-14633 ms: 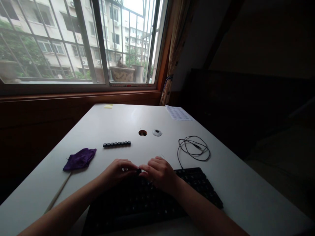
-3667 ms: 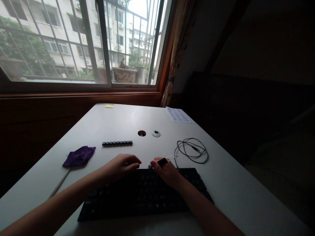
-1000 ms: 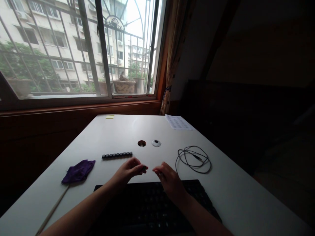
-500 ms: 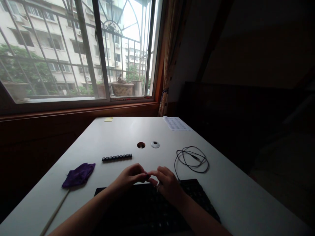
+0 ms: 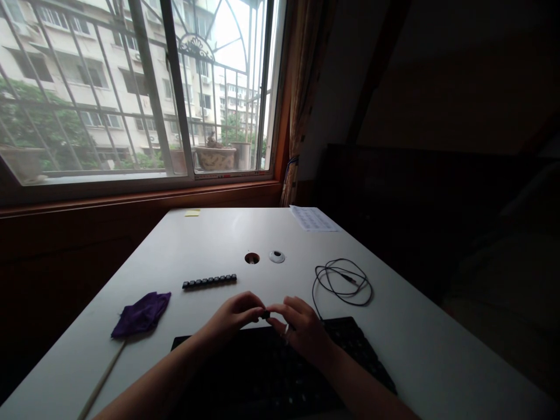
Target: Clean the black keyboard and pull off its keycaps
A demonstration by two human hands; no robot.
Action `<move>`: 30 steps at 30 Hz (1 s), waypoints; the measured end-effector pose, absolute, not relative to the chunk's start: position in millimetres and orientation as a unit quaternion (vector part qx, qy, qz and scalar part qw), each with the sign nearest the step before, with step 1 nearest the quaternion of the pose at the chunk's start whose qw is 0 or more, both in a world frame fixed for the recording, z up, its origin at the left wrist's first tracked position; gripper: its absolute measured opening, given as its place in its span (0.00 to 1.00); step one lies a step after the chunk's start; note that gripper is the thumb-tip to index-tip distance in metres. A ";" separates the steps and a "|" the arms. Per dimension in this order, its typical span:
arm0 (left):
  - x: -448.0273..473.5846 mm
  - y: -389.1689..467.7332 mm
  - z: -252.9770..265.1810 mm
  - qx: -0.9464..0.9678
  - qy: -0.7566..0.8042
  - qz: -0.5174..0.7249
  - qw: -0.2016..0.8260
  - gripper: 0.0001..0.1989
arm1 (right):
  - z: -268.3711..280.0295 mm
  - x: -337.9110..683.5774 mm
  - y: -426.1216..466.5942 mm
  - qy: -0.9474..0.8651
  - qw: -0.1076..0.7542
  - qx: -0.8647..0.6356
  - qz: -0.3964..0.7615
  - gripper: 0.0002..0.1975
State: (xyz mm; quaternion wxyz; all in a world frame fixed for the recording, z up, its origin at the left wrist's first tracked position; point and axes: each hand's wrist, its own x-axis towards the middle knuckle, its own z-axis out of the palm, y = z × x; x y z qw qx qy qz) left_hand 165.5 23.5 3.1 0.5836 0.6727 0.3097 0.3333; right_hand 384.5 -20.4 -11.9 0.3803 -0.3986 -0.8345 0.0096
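A small black keycap point(image 5: 265, 314) is pinched between the fingertips of my two hands, above the far edge of a black keyboard point(image 5: 245, 373). My left hand point(image 5: 236, 315) grips it from the left, thumb and index finger together. From the right, my right hand point(image 5: 301, 326), with a ring on one finger, has its thumb and index finger at the same keycap. My forearms cover part of the keyboard. Beyond my left hand, a row of several black keycaps point(image 5: 210, 282) lies on the white table point(image 5: 219, 239).
A purple cloth on a stick point(image 5: 142, 315) lies at the left. The coiled black cable point(image 5: 343, 283) sits at the right. Further back are a round hole point(image 5: 252, 258), its white cover point(image 5: 277, 256), printed paper point(image 5: 314, 219) and a yellow note point(image 5: 192, 213). A window point(image 5: 131, 87) stands behind.
The keycap between my fingertips shows more clearly now, and my right fingers have shifted slightly around it. The whole view has moved a little; the things on the table lie as before.
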 end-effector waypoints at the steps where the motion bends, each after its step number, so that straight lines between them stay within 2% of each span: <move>1: 165.3 24.1 2.4 0.672 0.311 0.331 0.585 0.17 | -12.3 385.0 -20.4 -0.833 0.381 -0.402 0.011 0.09; 11: 165.4 29.0 -1.0 0.699 0.330 0.312 0.553 0.14 | -13.8 385.5 -17.6 -0.825 0.394 -0.405 0.031 0.09; 20: 165.6 26.3 1.0 0.701 0.341 0.334 0.530 0.13 | -9.6 386.8 -16.9 -0.803 0.418 -0.413 0.096 0.09; 30: 158.2 43.5 -2.6 0.777 0.362 0.335 0.392 0.07 | -6.1 377.3 0.8 -0.771 0.454 -0.432 0.111 0.08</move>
